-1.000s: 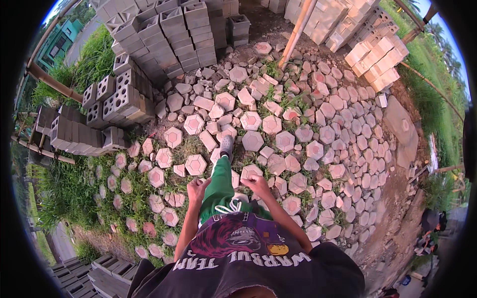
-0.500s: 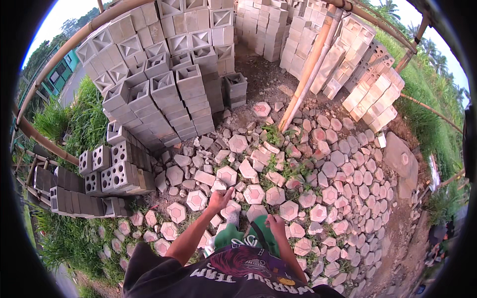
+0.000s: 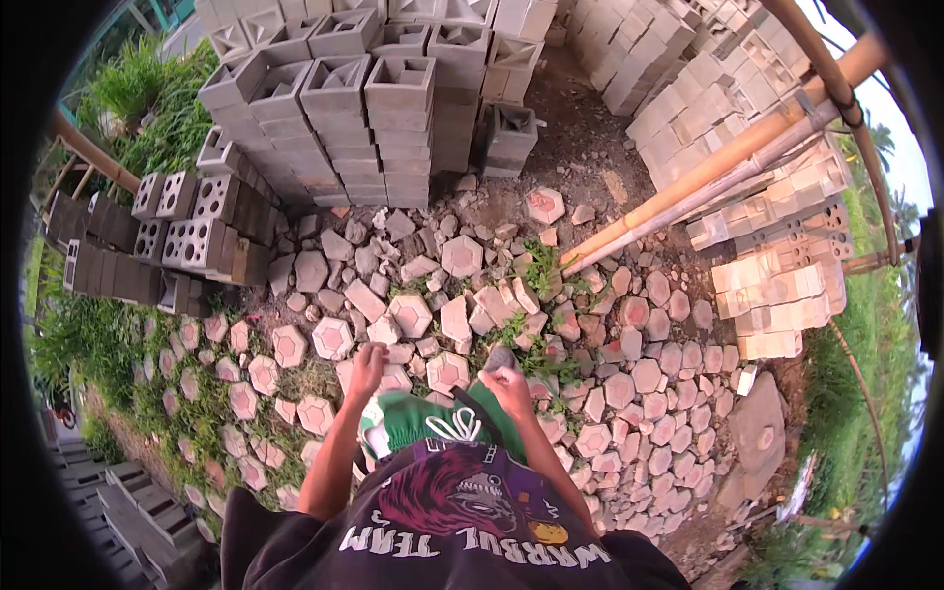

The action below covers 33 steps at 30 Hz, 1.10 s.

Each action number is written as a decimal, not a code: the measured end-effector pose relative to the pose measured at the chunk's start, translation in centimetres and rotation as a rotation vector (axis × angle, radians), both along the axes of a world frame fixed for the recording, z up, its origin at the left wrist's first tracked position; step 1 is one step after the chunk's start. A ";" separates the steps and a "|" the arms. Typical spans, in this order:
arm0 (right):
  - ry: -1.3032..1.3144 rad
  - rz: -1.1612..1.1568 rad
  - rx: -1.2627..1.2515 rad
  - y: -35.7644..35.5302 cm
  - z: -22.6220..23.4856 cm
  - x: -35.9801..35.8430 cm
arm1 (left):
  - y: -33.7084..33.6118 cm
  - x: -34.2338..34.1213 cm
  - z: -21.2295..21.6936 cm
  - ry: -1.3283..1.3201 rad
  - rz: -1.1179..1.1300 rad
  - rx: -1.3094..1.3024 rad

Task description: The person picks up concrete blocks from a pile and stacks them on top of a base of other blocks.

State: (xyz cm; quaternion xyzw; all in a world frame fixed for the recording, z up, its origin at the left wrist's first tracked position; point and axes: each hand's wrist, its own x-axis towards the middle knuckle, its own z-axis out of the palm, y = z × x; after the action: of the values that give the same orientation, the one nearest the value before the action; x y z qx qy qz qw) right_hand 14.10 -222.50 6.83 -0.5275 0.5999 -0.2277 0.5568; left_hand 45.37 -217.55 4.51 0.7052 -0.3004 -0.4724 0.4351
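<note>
- Vs 0.5 s ago: view has swung further up toward the block stacks; both hands sit lower in the picture, and the dark shoe now shows beside the right hand.
- Vs 1 s ago: the tall stacks were near the top rim, now they fill the upper half.
- Left hand [image 3: 366, 372]: raised over the paver ground, fingers loosely curled, holds nothing that I can see; grip looks narrow and empty.
- Right hand [image 3: 509, 385]: fingers bent, just beside the dark shoe [image 3: 500, 356]; whether it touches or holds anything I can't tell.
- Nearest thing: hexagonal paver [image 3: 447, 373], lying flat on the ground between the two hands, just ahead of them. Pinkish-red concrete, six-sided, raised inner hexagon on top, rough and dusty face.
- Ground [image 3: 590, 177]: bare dark soil at the far side, elsewhere covered w/ loose hex pavers, many chipped or broken, weeds between them.
- Hollow concrete blocks [image 3: 393, 108]: grey, square-cored, stacked in tall columns at the far edge of the ground.
- Bamboo poles [image 3: 708, 172]: tan, smooth, leaning diagonally at right.
- Pale solid bricks [image 3: 777, 295]: stacked at the right edge.
- Green shorts [image 3: 423, 418] and dark printed shirt [image 3: 452, 521] at the bottom.
</note>
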 end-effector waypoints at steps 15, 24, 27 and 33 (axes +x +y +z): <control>0.314 0.339 0.407 -18.3 -1.0 -15.5 | -3.5 -19.3 0.3 0.225 0.886 0.338; 0.259 0.364 0.421 -40.2 -8.9 -11.6 | -19.0 -18.1 -11.2 0.396 0.858 0.577; 0.263 0.193 0.511 -47.3 -8.5 -10.0 | -26.0 -15.6 -11.8 0.400 0.805 0.585; 0.338 0.004 0.479 -56.4 -7.8 -9.7 | -39.5 -10.5 -13.1 0.457 0.612 0.551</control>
State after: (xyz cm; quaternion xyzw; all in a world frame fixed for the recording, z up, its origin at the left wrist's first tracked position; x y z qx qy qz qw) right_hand 4.40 -278.92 -0.99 -0.4123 0.7199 0.0125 0.5583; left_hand 34.83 -257.09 -8.56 0.7283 0.1616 -0.5277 0.4062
